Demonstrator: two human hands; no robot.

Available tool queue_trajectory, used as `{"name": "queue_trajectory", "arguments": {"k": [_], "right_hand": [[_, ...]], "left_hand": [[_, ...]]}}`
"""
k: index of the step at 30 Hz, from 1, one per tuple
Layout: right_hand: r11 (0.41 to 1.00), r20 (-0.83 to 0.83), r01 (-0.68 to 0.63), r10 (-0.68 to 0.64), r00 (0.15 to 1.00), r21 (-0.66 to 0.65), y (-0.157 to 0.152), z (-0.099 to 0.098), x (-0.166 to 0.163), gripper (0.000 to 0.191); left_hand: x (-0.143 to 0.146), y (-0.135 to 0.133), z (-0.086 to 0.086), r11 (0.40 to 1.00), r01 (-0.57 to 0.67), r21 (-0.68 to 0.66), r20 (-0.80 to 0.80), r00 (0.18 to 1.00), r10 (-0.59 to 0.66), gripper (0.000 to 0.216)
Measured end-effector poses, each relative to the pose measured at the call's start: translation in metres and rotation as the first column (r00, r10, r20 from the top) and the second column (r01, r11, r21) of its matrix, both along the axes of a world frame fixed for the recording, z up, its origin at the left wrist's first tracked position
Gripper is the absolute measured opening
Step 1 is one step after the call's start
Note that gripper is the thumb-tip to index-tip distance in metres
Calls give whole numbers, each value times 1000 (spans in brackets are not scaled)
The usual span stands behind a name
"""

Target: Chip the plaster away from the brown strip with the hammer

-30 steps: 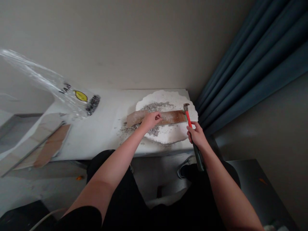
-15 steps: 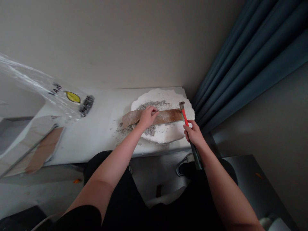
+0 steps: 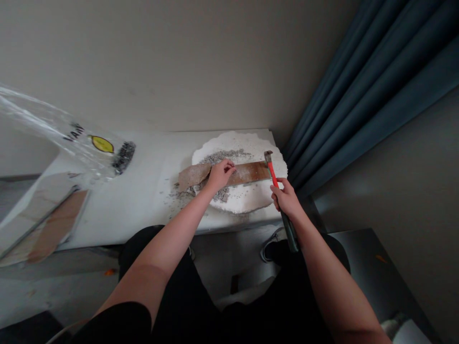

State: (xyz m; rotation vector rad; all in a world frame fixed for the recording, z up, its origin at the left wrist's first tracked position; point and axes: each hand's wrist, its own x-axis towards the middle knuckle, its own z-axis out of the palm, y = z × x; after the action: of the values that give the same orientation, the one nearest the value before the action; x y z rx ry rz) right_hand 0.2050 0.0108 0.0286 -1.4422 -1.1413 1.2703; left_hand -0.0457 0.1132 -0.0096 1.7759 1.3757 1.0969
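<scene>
A hammer (image 3: 272, 172) with a red neck and dark handle is in my right hand (image 3: 286, 197). Its head lies over the right end of a brown strip of board (image 3: 251, 172). Above the middle of that strip is my left hand (image 3: 221, 174), its fingers drawn together; whatever they pinch, if anything, is too small to make out. The strip's left part (image 3: 193, 176) is paler, bent and dusty. Beneath it lies a round white slab (image 3: 247, 203) with a ragged edge. Grey crumbs (image 3: 223, 155) are scattered over the slab and beside it.
The slab rests on a white table (image 3: 150, 191) against the wall. To the left are a clear plastic bag (image 3: 102, 143) with a lemon print, a brown board piece (image 3: 59, 227) and a thin rod (image 3: 43, 222). A blue curtain (image 3: 333, 95) hangs at the right.
The whole view has shifted slightly, so things sit a little further left. Both hands keep nearly the same places on the strip and hammer.
</scene>
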Motion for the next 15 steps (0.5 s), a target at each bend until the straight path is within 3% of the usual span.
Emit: {"name": "queue_trajectory", "arguments": {"k": [15], "right_hand": [[1000,-3,4,-4,1000,-20,-3,7,-2,41]], "left_hand": [[0,-1,-2,999,-6,36,-54,999,7,9]]}}
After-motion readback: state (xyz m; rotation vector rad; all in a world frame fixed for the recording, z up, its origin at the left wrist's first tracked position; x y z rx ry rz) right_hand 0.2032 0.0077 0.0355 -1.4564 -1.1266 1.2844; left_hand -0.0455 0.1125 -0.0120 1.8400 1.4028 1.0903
